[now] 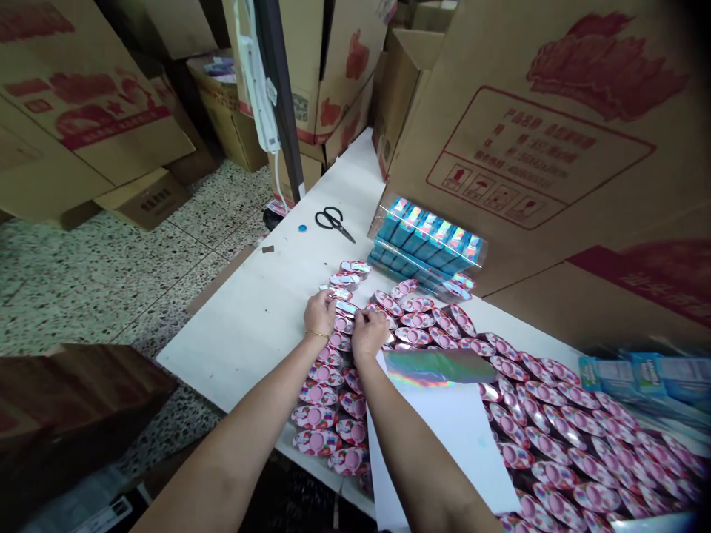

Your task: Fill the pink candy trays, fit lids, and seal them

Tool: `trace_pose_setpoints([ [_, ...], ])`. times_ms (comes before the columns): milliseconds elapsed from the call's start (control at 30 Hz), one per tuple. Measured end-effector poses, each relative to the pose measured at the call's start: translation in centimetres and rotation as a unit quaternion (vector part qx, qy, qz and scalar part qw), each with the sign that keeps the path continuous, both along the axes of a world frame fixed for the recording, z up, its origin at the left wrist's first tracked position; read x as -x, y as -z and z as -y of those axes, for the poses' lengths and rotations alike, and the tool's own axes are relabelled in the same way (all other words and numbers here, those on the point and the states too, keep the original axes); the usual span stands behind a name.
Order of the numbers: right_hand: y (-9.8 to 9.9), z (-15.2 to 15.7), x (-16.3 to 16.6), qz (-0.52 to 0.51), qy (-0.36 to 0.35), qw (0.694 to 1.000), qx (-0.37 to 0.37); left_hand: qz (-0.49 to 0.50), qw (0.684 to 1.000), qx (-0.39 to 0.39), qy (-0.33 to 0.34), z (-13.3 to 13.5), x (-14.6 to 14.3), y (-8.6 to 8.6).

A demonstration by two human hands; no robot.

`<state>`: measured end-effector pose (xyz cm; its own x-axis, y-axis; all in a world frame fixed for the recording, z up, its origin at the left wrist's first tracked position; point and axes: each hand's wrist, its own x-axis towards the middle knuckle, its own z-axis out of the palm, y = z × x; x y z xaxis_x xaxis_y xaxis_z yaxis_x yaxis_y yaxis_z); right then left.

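Note:
My left hand (pixel 319 314), a thin band at its wrist, has its fingers pinched at the left end of a shiny silvery strip (pixel 347 308). At the strip's other end, the fingers of my right hand (pixel 370 332) are closed too, their tips partly hidden. The strip lies over the top of one of the small oval red-and-pink packs (pixel 315 417) standing in rows. Just beyond my hands, a few packs (pixel 345 280) have similar shiny strips across their tops. Under my right forearm are white sheets (pixel 438 437), with a rainbow-shiny sheet (pixel 438 366) on top.
Black-handled scissors (pixel 335 223) and a blue cap (pixel 302 228) lie on the white table (pixel 222 333). Behind stands a clear pack of blue boxes (pixel 425 240) against a large carton (pixel 544 148). More oval packs (pixel 555 444) crowd the right. A dark post (pixel 281 96) carries a power strip (pixel 258 89).

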<state>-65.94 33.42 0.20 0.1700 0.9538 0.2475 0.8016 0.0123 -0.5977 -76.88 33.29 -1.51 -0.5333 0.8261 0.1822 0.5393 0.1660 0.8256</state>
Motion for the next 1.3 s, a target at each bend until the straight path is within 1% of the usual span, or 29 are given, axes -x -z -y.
trace_pose_setpoints([
  [133, -0.3, -0.2, 0.5, 0.056, -0.009, 0.998, 0.021, -0.095, 0.995, 0.002, 0.034, 0.0, -0.1, -0.1],
  [167, -0.5, -0.4, 0.5, 0.062, -0.003, 0.998, 0.030, -0.102, 0.994, 0.004, 0.030, -0.2, 0.0, -0.2],
  [233, -1.3, -0.9, 0.3, 0.070, -0.002, 0.996, 0.052, -0.089, 0.996, 0.017, -0.002, -0.6, 0.5, -0.6],
  [267, -1.9, -1.2, -0.2, 0.070, -0.019, 0.995, 0.061, -0.073, 0.997, 0.025, -0.026, -0.6, 0.8, -0.8],
  [300, -2.7, -1.4, -1.0, 0.066, -0.050, 0.994, 0.066, -0.056, 0.997, 0.029, -0.049, -0.5, 0.9, -1.1],
  [333, -3.5, -1.6, -2.1, 0.056, -0.093, 0.992, 0.065, -0.041, 0.997, 0.026, -0.064, -0.3, 0.9, -1.3],
  [367, -4.4, -1.6, -3.5, 0.041, -0.141, 0.987, 0.059, -0.030, 0.998, 0.019, -0.061, 0.3, 0.6, -1.6],
  [400, -5.3, -1.5, -5.1, 0.023, -0.184, 0.981, 0.048, -0.022, 0.999, 0.014, -0.035, 1.1, -0.1, -2.0],
  [433, -6.1, -1.3, -6.9, 0.006, -0.214, 0.976, 0.034, -0.017, 1.000, 0.012, 0.015, 2.0, -1.1, -2.3],
  [467, -6.7, -1.0, -8.7, -0.002, -0.230, 0.973, 0.021, -0.013, 0.995, 0.024, 0.093, 3.1, -2.4, -2.6],
  [500, -7.1, -0.5, -10.5, 0.003, -0.240, 0.971, 0.014, -0.011, 0.982, 0.045, 0.184, 4.3, -3.8, -3.0],
  [533, -7.1, 0.0, -12.2, 0.020, -0.247, 0.969, 0.012, -0.012, 0.965, 0.063, 0.254, 5.3, -5.4, -3.2],
  [567, -6.9, 0.5, -13.6, 0.047, -0.251, 0.967, 0.014, -0.017, 0.953, 0.074, 0.293, 6.1, -7.0, -3.5],
  [600, -6.4, 1.0, -14.8, 0.079, -0.255, 0.964, 0.017, -0.018, 0.948, 0.080, 0.309, 6.6, -8.4, -3.6],
  [667, -4.9, 1.7, -16.5, 0.138, -0.262, 0.955, 0.016, -0.019, 0.952, 0.091, 0.292, 6.6, -10.7, -3.7],
  [767, -2.8, 2.0, -17.7, 0.192, -0.260, 0.946, -0.007, -0.031, 0.952, 0.117, 0.282, 4.9, -12.4, -3.6],
  [833, -2.1, 1.7, -17.9, 0.218, -0.261, 0.940, -0.015, -0.053, 0.946, 0.136, 0.290, 3.7, -12.9, -3.5],
  [900, -1.8, 1.2, -18.2, 0.240, -0.264, 0.934, -0.018, -0.076, 0.946, 0.148, 0.277, 3.1, -13.3, -3.5],
  [967, -1.8, 0.8, -18.7, 0.259, -0.279, 0.925, -0.023, -0.094, 0.949, 0.153, 0.258, 2.9, -13.6, -3.5],
  [1100, -1.3, 0.3, -20.0, 0.276, -0.332, 0.901, -0.040, -0.125, 0.952, 0.151, 0.237, 3.4, -14.2, -3.4],
  [1200, -0.9, 0.4, -20.7, 0.257, -0.344, 0.901, -0.055, -0.133, 0.955, 0.138, 0.225, 3.6, -14.4, -3.3],
  [1300, -1.1, 0.6, -20.9, 0.233, -0.335, 0.911, -0.059, -0.133, 0.958, 0.131, 0.219, 3.8, -14.6, -3.3],
])
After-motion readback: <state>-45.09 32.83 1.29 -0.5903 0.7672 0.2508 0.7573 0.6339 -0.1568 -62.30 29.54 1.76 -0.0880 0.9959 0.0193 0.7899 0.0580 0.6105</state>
